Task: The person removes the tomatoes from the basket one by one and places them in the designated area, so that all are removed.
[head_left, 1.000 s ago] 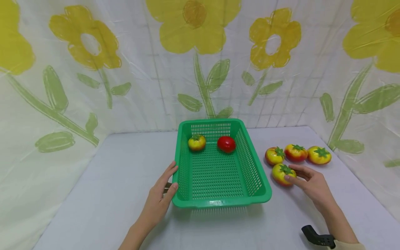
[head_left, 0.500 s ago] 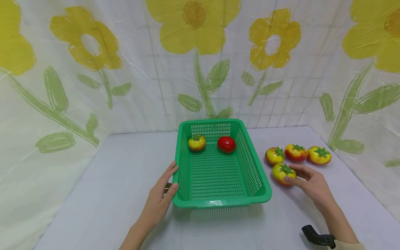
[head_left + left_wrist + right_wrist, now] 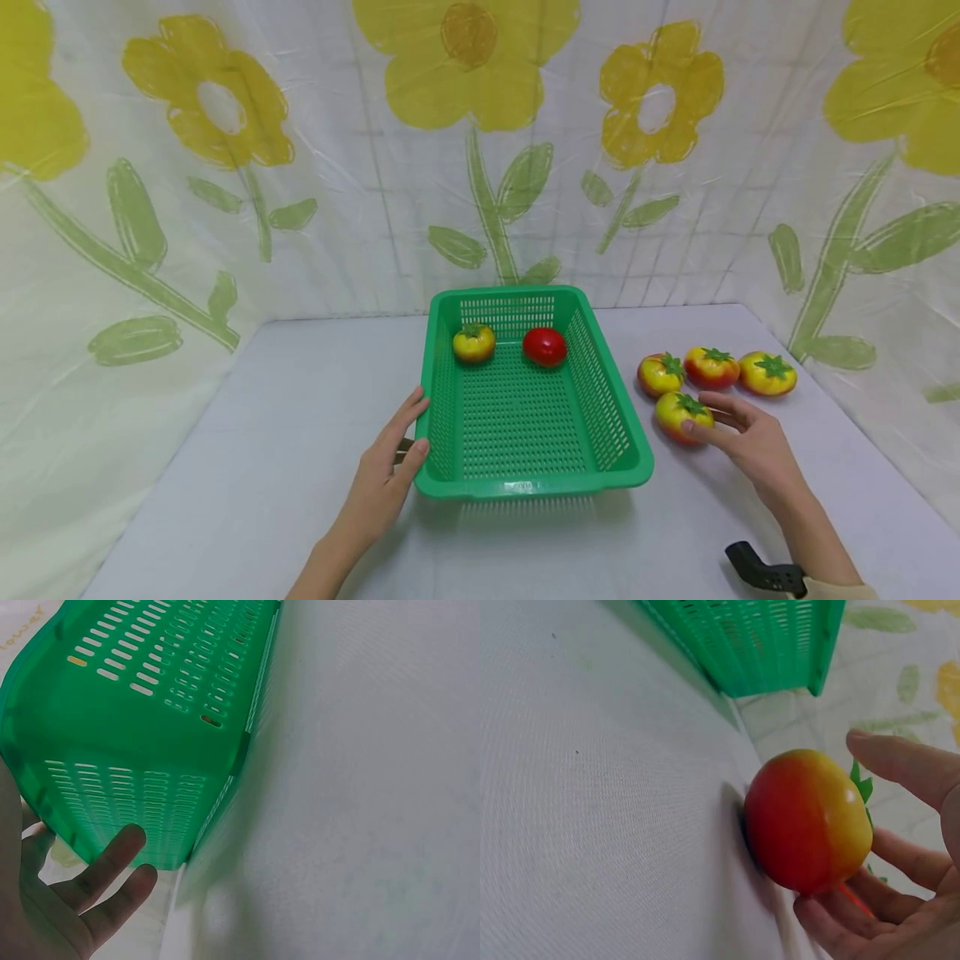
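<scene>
A green plastic basket (image 3: 517, 417) rests on the table, with my left hand (image 3: 375, 483) at its left side, thumb and fingertips against the rim. In the left wrist view, the spread fingers of that hand (image 3: 82, 900) are beside the basket's outer wall. My right hand (image 3: 757, 454) has its fingers curved round the right side of a yellow-red tomato (image 3: 678, 418) on the table. In the right wrist view, fingers touch the tomato (image 3: 802, 825) underneath and the uppermost fingertip stands slightly apart from it. A yellow tomato (image 3: 474, 343) and a red one (image 3: 545, 347) lie in the basket.
Behind the right hand are three more tomatoes, the left one (image 3: 660, 375), the middle one (image 3: 711, 367) and the right one (image 3: 767, 373). A curtain with painted flowers (image 3: 330, 275) rises along the table's back edge. A black strap (image 3: 765, 573) is on the right wrist.
The tomato at my right hand has shifted and tilted slightly to the right. The left hand and the basket keep their places.
</scene>
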Available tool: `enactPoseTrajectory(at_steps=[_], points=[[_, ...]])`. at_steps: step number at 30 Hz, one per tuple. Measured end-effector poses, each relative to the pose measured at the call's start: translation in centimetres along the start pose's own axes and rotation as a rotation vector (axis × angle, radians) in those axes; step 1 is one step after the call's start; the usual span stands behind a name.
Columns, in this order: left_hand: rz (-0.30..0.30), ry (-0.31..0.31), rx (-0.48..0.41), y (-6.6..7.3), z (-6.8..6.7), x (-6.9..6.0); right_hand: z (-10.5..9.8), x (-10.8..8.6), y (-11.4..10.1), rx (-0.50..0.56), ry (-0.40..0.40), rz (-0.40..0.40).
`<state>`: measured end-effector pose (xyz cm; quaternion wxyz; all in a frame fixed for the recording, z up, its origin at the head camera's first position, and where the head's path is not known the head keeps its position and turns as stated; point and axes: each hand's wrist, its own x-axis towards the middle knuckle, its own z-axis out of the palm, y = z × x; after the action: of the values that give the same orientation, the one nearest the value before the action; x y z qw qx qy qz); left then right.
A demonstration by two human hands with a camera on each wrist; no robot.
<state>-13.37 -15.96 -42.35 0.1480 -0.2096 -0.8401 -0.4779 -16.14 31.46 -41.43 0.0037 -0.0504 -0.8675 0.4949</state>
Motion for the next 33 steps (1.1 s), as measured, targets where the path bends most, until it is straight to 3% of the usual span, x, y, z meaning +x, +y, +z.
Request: enactPoseTrajectory(at_steps=[12,33], points=[[0.013,-0.009,0.003,-0.18,0.07,0.01,-0.01,-0.15,-0.44,0.01,0.094,0.022],[0.002,0.007,0.01,-0.24,0.08,0.0,-0.21,-0.26,-0.67,-0.02,0.18,0.001]])
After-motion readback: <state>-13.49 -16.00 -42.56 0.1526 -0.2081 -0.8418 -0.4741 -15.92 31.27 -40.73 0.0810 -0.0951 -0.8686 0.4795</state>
